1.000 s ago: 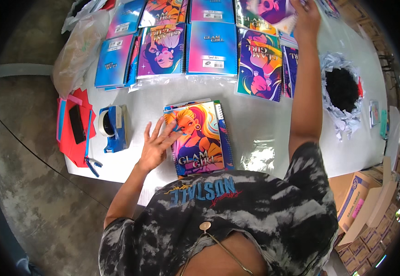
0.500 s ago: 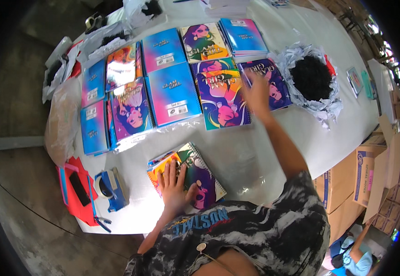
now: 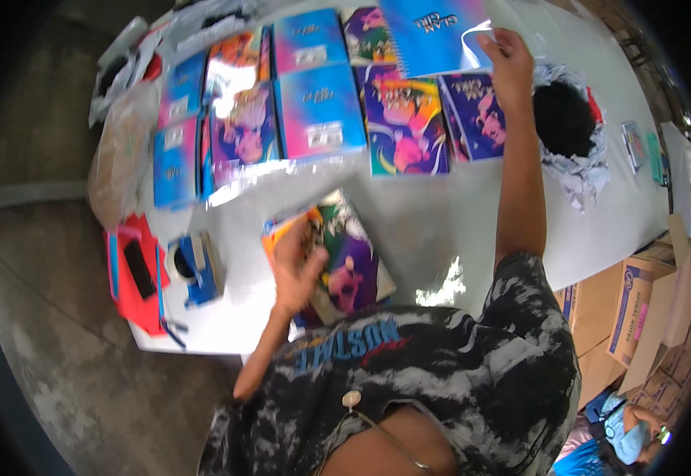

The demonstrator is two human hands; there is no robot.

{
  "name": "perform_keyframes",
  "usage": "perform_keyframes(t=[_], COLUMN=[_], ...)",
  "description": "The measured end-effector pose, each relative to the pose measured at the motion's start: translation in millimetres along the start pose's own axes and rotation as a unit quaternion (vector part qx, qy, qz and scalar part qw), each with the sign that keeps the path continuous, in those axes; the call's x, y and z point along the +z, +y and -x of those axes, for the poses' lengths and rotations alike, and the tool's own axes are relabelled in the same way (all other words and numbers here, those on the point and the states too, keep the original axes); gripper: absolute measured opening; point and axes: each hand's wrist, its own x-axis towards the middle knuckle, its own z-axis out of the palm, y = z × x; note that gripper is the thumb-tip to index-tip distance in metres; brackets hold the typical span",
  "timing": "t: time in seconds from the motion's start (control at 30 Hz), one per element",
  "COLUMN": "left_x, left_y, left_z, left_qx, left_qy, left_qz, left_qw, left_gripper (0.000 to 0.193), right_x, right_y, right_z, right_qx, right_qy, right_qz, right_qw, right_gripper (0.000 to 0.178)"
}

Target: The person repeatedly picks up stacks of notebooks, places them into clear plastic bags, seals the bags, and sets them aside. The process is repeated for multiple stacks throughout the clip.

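Note:
At the far side of the table my right hand [image 3: 510, 62] pinches the right edge of a blue spiral notebook [image 3: 433, 36], raised at a tilt over the far row. Close to my body, my left hand [image 3: 296, 266] lies on a small stack of spiral notebooks [image 3: 347, 262], its thumb apart from slightly blurred fingers. The stack's top cover is purple and cream with a drawn figure. Beyond it, a purple-and-yellow notebook [image 3: 405, 119] and a dark purple notebook [image 3: 476, 115] lie under my right arm's reach, beside blue-pink notebooks [image 3: 320, 111] in piles.
A blue tape dispenser [image 3: 194, 270] stands at the near left beside a red sheet [image 3: 135, 297] with a black object on it. A paper-wrapped black bundle [image 3: 563, 119] sits at right. Cardboard boxes [image 3: 599, 317] stand off the right edge; a person [image 3: 623, 428] is beyond.
My right hand has moved from the dark purple notebook to the far side and lifted a blue notebook. My left hand stays on the stack, its fingers less flat. The view has shifted.

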Motion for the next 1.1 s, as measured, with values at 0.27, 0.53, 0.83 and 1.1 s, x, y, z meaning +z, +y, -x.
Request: perform_keyframes(t=[0.27,0.53,0.83,1.1], left_x=[-46.8,-4.8,-41.0,-41.5], left_y=[87.6,-72.2,-22.2,-16.2], left_z=[27.8,49.9,79.0,94.7], left_qx=[0.088,-0.08,-0.066,0.177], left_qy=[0.206,0.201,0.108,-0.008], left_qz=[0.313,0.057,0.275,0.272], left_qw=[0.923,0.975,0.953,0.946], left_gripper=[0.028,0.061,0.086,0.121], right_x=[-33.3,39.9,31.0,-4.8], right_y=[-134.4,-29.5,-110.8,-99.5], right_z=[267.9,295.6,359.1,373.8], right_qx=[0.199,0.465,0.21,-0.069], right_qy=[-0.369,-0.441,-0.278,-0.224], right_qz=[-0.245,-0.162,-0.223,-0.332], right_qw=[0.874,0.751,0.911,0.914], right_gripper=[0.036,0.06,0.069,0.099])
